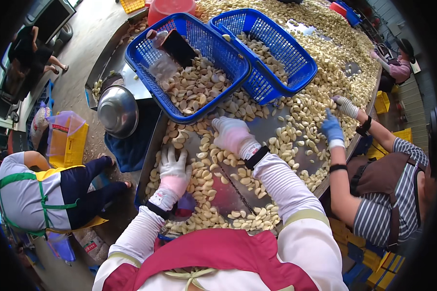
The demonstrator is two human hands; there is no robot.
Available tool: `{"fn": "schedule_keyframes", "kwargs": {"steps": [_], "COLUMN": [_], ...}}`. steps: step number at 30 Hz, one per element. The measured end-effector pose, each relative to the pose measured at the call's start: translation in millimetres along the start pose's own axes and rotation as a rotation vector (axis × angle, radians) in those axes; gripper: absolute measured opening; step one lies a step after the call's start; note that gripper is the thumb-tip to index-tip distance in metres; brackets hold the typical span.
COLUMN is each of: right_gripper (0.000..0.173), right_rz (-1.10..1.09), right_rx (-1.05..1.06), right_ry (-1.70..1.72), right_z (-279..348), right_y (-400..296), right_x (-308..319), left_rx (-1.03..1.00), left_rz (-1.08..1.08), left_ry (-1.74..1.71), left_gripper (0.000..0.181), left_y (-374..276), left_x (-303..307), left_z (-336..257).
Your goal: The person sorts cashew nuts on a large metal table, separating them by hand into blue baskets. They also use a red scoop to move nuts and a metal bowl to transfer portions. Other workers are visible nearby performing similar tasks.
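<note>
Peeled garlic cloves [204, 171] lie scattered over a metal table [222, 198] before me. My left hand [174, 169], in a white and pink glove, rests palm down among cloves by the table's left rim, fingers apart. Just below the near blue plastic basket [151, 89], my gloved right hand [235, 136] reaches down to the cloves with its fingers curled. Its fingertips are partly hidden, so whether it holds a clove cannot be told. Inside that basket are unpeeled-looking cloves [193, 91], a dark phone [178, 47] and a clear plastic bottle [158, 38].
A second blue basket [295, 65] with cloves adjoins the first. On the left, a steel bowl [118, 111] stands tilted near dark cloth [123, 152]. A co-worker's gloved hands [333, 127] touch cloves at the right. Another person [40, 192] bends beside yellow crates [73, 145].
</note>
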State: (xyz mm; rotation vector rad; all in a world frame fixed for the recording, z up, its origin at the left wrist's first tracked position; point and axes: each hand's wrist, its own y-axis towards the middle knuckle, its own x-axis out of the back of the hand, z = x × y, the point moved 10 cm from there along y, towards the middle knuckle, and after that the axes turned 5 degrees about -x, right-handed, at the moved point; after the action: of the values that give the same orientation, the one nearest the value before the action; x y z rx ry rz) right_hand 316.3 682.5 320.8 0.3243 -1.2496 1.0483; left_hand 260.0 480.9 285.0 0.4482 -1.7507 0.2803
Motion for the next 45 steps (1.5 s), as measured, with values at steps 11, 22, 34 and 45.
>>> {"fn": "schedule_keyframes", "kwargs": {"steps": [11,22,34,45], "right_gripper": [0.085,0.087,0.012,0.075], "right_rz": [-0.046,-0.226,-0.095,-0.457], "right_rx": [-0.476,-0.736,0.007,-0.313], "right_ry": [0.046,-0.063,-0.251,0.517], "right_z": [-148,-208,-44,-170], "right_y": [-36,-129,-149,-132], "right_x": [53,41,-90,86], "left_rx": [0.201,0.165,-0.207,-0.092], "left_rz": [0.083,0.222,0.330,0.264], "left_ry": [-0.159,-0.252,-0.095,0.022], "left_gripper": [0.077,0.075,0.085,0.097], "left_y": [25,51,29,-8], "left_x": [-3,-37,-19,-13], "left_z": [15,-9,-67,-10]}}
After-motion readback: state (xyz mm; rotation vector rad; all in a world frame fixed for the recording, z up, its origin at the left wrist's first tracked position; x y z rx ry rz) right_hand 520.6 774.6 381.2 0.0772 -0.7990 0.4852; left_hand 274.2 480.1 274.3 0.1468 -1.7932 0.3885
